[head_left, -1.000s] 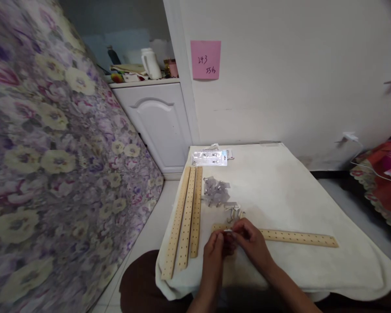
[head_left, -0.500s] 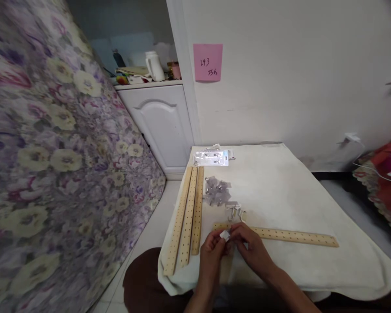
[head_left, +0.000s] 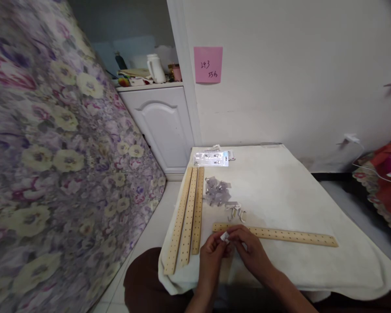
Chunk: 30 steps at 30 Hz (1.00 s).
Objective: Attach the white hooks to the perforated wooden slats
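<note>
Near the table's front edge, my left hand (head_left: 211, 253) pinches a small white piece (head_left: 224, 236) between thumb and fingers. Its exact kind is too small to make out. My right hand (head_left: 252, 252) meets it from the right, fingertips closed on the piece's edge. Just beyond the hands a perforated wooden strip (head_left: 293, 236) lies crosswise, its left part partly behind my right fingers. A few white hooks (head_left: 237, 213) rest behind that strip. Farther back is a cluster of clear adhesive hooks (head_left: 217, 191) with metal parts.
Three more perforated wooden strips (head_left: 189, 217) lie lengthwise along the left side of the cloth-covered table (head_left: 267, 182). A clear package of hooks (head_left: 211, 158) lies at the back. A floral curtain (head_left: 68, 174) hangs left; a white cabinet (head_left: 159, 121) and wall stand behind.
The small white piece has turned slightly between my fingertips, and my right fingers have shifted a little left. The things on the table have stayed in place.
</note>
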Each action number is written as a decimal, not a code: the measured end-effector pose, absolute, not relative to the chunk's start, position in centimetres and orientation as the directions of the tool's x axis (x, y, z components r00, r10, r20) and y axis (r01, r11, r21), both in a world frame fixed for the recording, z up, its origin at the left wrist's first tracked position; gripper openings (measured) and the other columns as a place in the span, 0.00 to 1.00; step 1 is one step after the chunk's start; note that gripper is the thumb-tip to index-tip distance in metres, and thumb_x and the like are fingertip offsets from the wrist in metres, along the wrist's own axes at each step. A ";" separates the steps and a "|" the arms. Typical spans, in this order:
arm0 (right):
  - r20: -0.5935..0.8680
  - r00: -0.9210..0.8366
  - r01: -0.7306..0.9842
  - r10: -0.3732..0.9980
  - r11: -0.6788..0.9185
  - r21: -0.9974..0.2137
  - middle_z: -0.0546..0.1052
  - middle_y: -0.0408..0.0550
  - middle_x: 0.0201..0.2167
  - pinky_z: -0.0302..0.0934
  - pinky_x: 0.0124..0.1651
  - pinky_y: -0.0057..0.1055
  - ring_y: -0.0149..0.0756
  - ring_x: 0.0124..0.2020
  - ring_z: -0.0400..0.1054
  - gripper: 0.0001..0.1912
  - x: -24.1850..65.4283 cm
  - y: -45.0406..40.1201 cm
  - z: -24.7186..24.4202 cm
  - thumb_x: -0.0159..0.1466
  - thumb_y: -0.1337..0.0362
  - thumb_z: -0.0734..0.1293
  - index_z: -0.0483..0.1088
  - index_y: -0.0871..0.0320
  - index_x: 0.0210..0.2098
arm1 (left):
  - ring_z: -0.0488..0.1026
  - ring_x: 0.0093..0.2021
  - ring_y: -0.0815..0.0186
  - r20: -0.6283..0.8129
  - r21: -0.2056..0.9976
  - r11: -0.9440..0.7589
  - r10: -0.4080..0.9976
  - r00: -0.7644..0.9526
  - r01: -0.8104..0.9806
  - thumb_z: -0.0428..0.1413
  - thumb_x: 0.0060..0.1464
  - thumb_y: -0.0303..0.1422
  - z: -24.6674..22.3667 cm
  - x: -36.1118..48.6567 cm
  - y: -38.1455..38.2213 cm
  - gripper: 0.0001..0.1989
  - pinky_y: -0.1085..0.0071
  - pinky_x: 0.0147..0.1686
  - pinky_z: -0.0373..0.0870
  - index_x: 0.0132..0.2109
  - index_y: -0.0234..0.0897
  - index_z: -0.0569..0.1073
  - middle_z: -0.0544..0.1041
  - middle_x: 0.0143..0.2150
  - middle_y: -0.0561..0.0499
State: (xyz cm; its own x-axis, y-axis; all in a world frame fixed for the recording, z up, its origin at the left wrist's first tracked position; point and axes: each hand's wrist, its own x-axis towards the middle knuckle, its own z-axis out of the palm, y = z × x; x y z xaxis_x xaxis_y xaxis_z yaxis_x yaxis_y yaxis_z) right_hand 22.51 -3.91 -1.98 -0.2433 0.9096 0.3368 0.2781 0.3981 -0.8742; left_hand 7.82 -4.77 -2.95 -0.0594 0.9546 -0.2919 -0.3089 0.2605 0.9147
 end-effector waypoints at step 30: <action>-0.144 -0.106 -0.030 0.984 -0.148 -0.989 0.73 0.45 0.25 0.60 0.31 0.28 0.33 0.27 0.65 0.12 21.7 -4.6 -5.6 0.57 0.57 0.67 0.69 0.60 0.29 | 0.67 0.21 0.73 -0.445 0.789 0.406 0.895 0.025 -0.461 0.67 0.36 0.39 -3.7 10.0 -6.4 0.19 0.77 0.23 0.60 0.30 0.35 0.68 0.72 0.22 0.56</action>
